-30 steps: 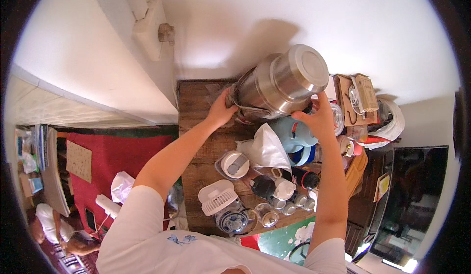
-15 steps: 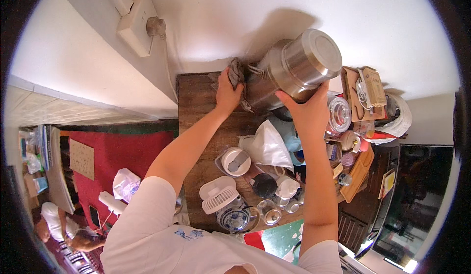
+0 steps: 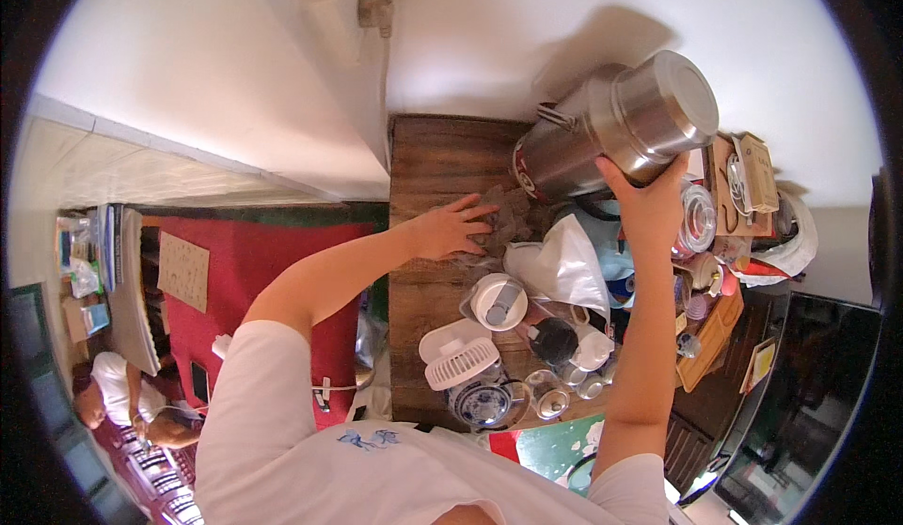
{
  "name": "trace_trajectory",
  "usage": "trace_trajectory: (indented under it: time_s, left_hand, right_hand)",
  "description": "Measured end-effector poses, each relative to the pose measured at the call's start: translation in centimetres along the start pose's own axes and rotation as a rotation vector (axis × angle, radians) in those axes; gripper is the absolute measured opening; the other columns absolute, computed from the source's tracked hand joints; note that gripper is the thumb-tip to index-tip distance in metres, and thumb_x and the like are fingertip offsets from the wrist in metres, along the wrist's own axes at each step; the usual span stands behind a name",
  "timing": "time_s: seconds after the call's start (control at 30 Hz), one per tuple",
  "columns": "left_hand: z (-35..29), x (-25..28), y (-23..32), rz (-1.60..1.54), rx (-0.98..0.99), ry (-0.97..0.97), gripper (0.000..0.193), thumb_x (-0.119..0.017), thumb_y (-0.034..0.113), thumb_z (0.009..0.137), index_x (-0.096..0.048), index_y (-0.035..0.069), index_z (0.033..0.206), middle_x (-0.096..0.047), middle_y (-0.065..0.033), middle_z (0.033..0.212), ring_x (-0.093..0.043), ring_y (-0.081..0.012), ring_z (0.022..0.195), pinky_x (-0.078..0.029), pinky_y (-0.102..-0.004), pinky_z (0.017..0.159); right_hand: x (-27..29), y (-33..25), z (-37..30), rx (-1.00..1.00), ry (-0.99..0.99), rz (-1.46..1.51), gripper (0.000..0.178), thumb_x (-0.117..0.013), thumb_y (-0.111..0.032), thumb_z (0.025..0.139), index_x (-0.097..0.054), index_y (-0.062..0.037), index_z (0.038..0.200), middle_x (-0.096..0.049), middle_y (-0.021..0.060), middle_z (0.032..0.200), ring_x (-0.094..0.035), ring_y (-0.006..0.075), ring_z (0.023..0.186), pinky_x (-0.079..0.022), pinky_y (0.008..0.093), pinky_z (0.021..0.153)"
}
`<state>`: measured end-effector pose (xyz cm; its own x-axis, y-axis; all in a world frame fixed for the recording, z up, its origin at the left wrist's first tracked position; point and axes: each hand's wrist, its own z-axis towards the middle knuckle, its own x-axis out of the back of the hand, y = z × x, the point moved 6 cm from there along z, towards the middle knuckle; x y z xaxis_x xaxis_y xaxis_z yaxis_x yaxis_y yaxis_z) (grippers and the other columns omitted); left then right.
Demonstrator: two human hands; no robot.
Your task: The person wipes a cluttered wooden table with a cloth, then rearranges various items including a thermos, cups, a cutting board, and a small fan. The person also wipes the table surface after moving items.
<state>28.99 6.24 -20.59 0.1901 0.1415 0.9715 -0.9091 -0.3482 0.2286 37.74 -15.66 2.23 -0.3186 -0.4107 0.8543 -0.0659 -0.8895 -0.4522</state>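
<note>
My right hand grips a large stainless-steel vacuum flask just below its broad cap. The flask leans to the right, with its lower end over the wooden tabletop near the wall. A small handle stands out from its side. My left hand is on a crumpled grey cloth, fingers curved over it and pressing it on the wood left of the flask. Motion blurs the cloth. Nearest to this hand are a white plastic bag and a white-lidded container.
On the wooden table stand a white handheld fan, a blue-and-white patterned pot and glass jars. Cardboard boxes and clear containers crowd the right. A plug with its cord hangs at the wall. Another person sits lower left.
My left hand has moved the cloth from beside the wall toward me, its fingers now more spread. My right hand still holds the leaning flask. The whole view has shifted.
</note>
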Motion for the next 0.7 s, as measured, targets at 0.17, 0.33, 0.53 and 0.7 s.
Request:
trace_trajectory:
  time_s: [0.17,0.33,0.53,0.7]
  left_hand:
    - [2.6,-1.9,-3.7,-0.136,0.358,-0.022,0.048,-0.073,0.03,0.076,-0.063,0.022,0.122,-0.046,-0.0163,0.138,-0.042,-0.0364,0.13,-0.037,-0.0527,0.104]
    - [-3.8,-0.1,-4.9,-0.095,0.849,0.214,0.049,-0.078,0.027,0.072,-0.064,0.019,0.118,-0.047,-0.0139,0.131,-0.045,-0.0356,0.121,-0.042,-0.0479,0.097]
    - [-11.7,-1.6,3.8,-0.087,0.943,0.139,0.052,-0.08,0.026,0.07,-0.063,0.018,0.118,-0.045,-0.0154,0.131,-0.044,-0.035,0.119,-0.041,-0.0458,0.098]
    - [-12.6,-2.1,9.9,-0.189,0.74,0.044,0.052,-0.08,0.023,0.069,-0.063,0.019,0.118,-0.044,-0.0149,0.134,-0.042,-0.0354,0.122,-0.04,-0.0458,0.099]
  right_hand:
    - [-0.8,-0.4,-0.3,-0.061,-0.035,0.003,0.12,-0.082,-0.058,0.064,-0.02,0.0013,0.147,-0.053,0.0282,0.131,-0.055,0.0427,0.119,-0.045,0.0449,0.097]
    - [0.2,0.9,-1.1,0.051,-0.003,0.04,0.118,-0.083,-0.051,0.068,-0.017,0.0031,0.149,-0.045,0.0323,0.135,-0.045,0.0428,0.127,-0.039,0.0451,0.104]
    - [1.1,-6.2,-10.2,0.443,-0.235,-0.136,0.058,-0.08,-0.026,0.073,-0.056,-0.0054,0.122,-0.053,0.0158,0.122,-0.052,0.0371,0.109,-0.041,0.0451,0.096]
    - [-7.4,-7.0,-19.8,0.62,-0.835,-0.505,0.073,-0.085,-0.023,0.067,-0.051,-0.0113,0.13,-0.048,0.0183,0.13,-0.059,0.0423,0.107,-0.05,0.0461,0.091]
